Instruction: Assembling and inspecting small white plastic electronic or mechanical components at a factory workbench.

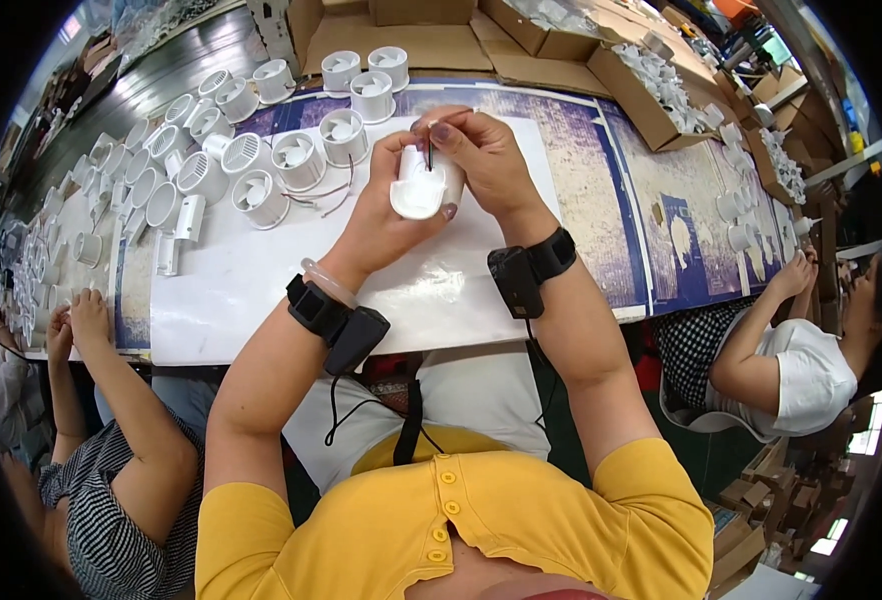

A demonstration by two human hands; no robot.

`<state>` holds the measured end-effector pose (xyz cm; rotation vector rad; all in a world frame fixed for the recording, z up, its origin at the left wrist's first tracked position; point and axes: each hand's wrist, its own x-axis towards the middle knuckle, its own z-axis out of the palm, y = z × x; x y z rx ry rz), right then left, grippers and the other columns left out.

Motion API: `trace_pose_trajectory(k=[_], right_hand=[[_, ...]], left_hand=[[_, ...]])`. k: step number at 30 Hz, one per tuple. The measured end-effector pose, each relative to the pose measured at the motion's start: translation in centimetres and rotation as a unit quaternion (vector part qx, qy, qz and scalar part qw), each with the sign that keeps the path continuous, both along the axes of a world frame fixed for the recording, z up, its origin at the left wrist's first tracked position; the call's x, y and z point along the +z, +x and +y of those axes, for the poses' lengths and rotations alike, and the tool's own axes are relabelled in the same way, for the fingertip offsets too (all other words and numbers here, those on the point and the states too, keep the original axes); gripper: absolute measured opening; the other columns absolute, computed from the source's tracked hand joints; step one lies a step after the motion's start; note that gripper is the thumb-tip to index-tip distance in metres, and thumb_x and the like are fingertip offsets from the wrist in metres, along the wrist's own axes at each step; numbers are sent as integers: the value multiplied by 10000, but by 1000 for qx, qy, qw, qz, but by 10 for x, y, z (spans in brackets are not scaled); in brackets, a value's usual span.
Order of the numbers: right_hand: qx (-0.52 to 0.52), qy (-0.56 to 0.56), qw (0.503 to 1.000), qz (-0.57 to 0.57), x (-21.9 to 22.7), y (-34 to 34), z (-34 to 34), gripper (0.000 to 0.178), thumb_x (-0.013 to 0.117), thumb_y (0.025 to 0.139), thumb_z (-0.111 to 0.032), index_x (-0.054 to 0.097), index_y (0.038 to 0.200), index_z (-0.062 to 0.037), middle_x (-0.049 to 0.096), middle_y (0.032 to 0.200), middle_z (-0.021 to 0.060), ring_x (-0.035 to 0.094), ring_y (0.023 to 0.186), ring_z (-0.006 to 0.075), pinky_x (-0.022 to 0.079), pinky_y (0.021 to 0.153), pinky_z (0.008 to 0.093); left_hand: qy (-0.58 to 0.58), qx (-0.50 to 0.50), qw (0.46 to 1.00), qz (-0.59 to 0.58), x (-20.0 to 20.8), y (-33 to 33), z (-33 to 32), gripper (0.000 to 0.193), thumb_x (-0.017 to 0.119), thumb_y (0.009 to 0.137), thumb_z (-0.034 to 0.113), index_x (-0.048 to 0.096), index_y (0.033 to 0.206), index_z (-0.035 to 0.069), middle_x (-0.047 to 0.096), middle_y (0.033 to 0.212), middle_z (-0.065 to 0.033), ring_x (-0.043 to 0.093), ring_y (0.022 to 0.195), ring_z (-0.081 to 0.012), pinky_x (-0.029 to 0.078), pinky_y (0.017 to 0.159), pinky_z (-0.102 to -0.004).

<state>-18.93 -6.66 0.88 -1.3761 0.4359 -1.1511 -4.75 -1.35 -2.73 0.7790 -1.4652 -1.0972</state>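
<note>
Between my two hands, above the white sheet, is a white plastic housing (pixel 423 190) with a rounded end turned toward me. My left hand (pixel 389 200) wraps round its left side and underside, a thumb along the edge. On the far right of the housing, my right hand (pixel 486 160) has its fingers closed at the top, pinching by a thin dark wire (pixel 430 152) that runs into the part. Exactly what the right fingertips grip is partly hidden. Just left of my hands stand white round fan units (pixel 298 162), and loose thin wires (pixel 323 198) lie beside them.
A white sheet (pixel 231 310) covers the table before me. Many white cylindrical parts (pixel 164 205) crowd the left side. Cardboard boxes (pixel 646 100) of small white pieces stand at the back right. Co-workers sit on both sides, one with hands (pixel 796 275) at the right table edge.
</note>
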Motion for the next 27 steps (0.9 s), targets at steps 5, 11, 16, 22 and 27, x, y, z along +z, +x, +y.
trace_pose_trajectory(k=[5, 11, 16, 22, 27], right_hand=[[-32, -78, 996, 27, -5, -5, -7, 133, 628, 881, -152, 657, 927, -30, 634, 890, 18, 560, 815, 91, 462, 779, 234], [-9, -24, 1000, 9, 0, -1, -6, 111, 615, 887, -119, 656, 922, -22, 638, 891, 25, 566, 812, 93, 466, 782, 226], [-19, 31, 998, -51, -4, 12, 0, 171, 510, 944, -181, 581, 1006, -38, 591, 1002, 48, 552, 933, 124, 453, 847, 265], [7, 107, 984, -142, -6, 27, 13, 228, 402, 981, -265, 502, 1077, -83, 540, 1121, 50, 546, 1015, 145, 459, 881, 279], [-9, 109, 976, -186, -6, 30, 15, 208, 425, 979, -260, 508, 1068, -92, 546, 1096, 36, 547, 1023, 143, 463, 883, 282]], left_hand=[[-24, 26, 997, -70, 5, -3, -4, 673, 726, 715, 103, 294, 1228, 49, 458, 1133, -105, 485, 1067, -195, 412, 907, -307], [-31, 47, 992, -109, 4, -1, -2, 681, 729, 714, 108, 289, 1230, 48, 457, 1139, -109, 492, 1070, -204, 424, 898, -311], [-25, 85, 996, 12, 9, -9, -4, 679, 721, 724, 97, 281, 1238, 50, 436, 1197, -130, 476, 1117, -204, 412, 931, -313], [-70, 48, 991, 99, 15, -5, -4, 590, 658, 809, 122, 285, 1261, 56, 389, 1302, -138, 400, 1226, -196, 343, 1024, -320], [64, -76, 933, 346, 22, -4, -5, 357, 497, 934, 154, 355, 1254, 82, 355, 1383, -85, 336, 1288, -189, 287, 1073, -334]])
